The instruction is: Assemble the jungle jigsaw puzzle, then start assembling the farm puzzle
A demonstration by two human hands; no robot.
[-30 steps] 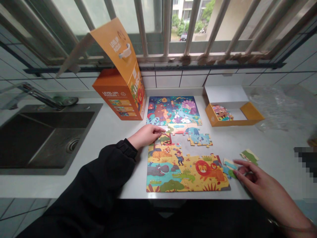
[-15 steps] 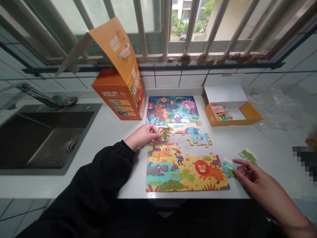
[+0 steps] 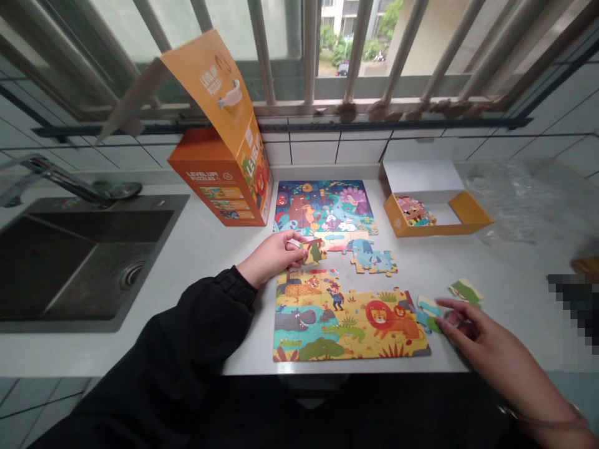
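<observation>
While both hands [image 3: 274, 257] [image 3: 486, 337] touch puzzle pieces [image 3: 315, 252], a lion jigsaw [image 3: 349, 333] lies between.

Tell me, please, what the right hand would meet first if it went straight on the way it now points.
The right hand would first meet the loose jigsaw pieces right in front of it, then probably the lion jigsaw puzzle beyond; whether it touches those pieces now is unclear.
</observation>
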